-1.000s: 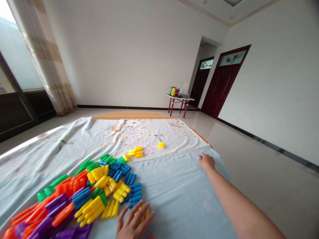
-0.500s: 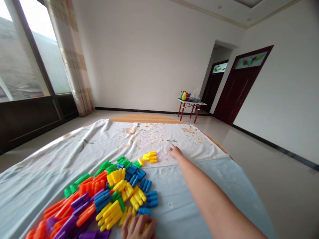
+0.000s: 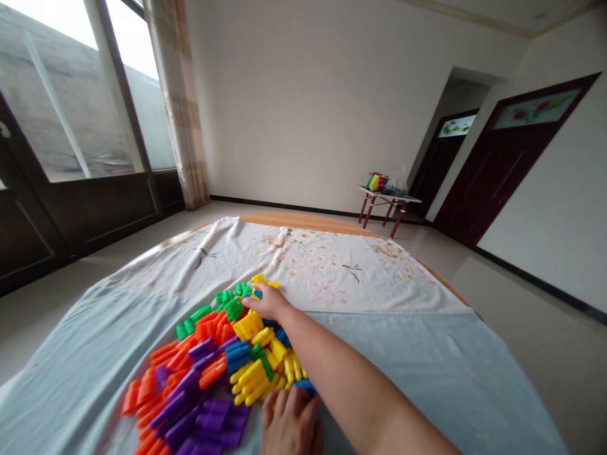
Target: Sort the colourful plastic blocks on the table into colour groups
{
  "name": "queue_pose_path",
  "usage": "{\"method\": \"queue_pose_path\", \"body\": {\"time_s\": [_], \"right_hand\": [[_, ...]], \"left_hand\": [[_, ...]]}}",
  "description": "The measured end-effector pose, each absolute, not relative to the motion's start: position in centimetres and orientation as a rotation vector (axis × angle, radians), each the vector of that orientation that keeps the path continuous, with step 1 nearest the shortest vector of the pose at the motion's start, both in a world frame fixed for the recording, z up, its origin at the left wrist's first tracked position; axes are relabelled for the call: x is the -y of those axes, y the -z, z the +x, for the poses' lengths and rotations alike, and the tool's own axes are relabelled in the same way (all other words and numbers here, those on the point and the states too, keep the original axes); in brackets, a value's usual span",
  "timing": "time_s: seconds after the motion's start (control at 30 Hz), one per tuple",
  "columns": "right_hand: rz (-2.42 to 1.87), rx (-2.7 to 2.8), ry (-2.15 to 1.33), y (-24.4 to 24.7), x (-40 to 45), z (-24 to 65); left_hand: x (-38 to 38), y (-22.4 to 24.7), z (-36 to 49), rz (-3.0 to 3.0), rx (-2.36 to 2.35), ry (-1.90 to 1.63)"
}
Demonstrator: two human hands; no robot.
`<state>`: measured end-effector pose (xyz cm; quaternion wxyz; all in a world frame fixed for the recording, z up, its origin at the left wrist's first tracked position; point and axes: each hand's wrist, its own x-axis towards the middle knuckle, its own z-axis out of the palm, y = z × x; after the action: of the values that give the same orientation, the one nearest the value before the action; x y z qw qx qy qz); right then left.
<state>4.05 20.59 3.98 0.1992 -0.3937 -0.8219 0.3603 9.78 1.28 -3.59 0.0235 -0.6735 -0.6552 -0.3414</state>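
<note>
The person's right hand (image 3: 268,302) reaches across the far edge of a heap of brightly coloured plastic pieces, its forearm slanting in from the lower right. Its grip is nearly closed, thumb and fingertips pinched about a small blue plastic piece (image 3: 257,294). That piece sits at the far end of the heap, just beside ribbed green plastic pieces (image 3: 233,309) and near some yellow ones.

The left hand (image 3: 291,417) rests low at the near right edge of the heap, back upward and fingers bent. Whether its grip has hold of anything cannot be told, since the palm is hidden. Beside its fingers lies a cluster of yellow plastic pieces shaped like joined tubes (image 3: 251,382), with a bit of blue showing just past the knuckles.

Left of these, orange-red tubular pieces (image 3: 173,360) spread along the heap's outer side, with purple ribbed pieces (image 3: 220,420) nearest the person. A blue block of joined tubes (image 3: 238,355) lies in the middle, touching yellow.

The heap lies mostly on the pale blue part (image 3: 403,360) of a cloth over the table (image 3: 289,219), whose wooden rim shows beyond the white floral part (image 3: 327,265).
</note>
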Motion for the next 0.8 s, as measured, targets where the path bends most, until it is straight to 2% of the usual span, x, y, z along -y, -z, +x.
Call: {"method": "queue_pose_path", "body": {"time_s": [0.1, 0.17, 0.27, 0.4, 0.53, 0.67, 0.8], "right_hand": [[-0.820, 2.222, -1.281, -5.4, -19.1, 2.9], [-0.734, 2.149, -1.320, -6.2, -18.8, 3.3], [-0.859, 2.150, -1.135, -6.8, -19.1, 5.5], [-1.160, 2.302, -0.837, -5.8, -19.4, 9.0], [-1.213, 2.396, -0.876, -4.4, -18.6, 10.6], [-1.133, 2.404, -0.946, -4.4, -17.6, 10.6], [-1.084, 2.481, -0.997, -5.1, -16.8, 9.9]], "left_hand": [[-1.3, 3.9, 9.5, -2.151, 2.067, 1.105], [-1.4, 4.2, 9.4, -2.160, 2.044, 1.116], [-1.4, 3.8, 9.7, -2.108, 1.988, 1.125], [-0.7, 1.1, 9.7, -2.162, 1.917, 1.109], [0.5, -2.3, 6.5, -1.851, 1.967, 1.126], [0.7, -4.4, -0.7, -1.370, 2.407, 0.950], [-1.0, -4.9, -7.2, -1.457, 2.755, 0.798]]}}
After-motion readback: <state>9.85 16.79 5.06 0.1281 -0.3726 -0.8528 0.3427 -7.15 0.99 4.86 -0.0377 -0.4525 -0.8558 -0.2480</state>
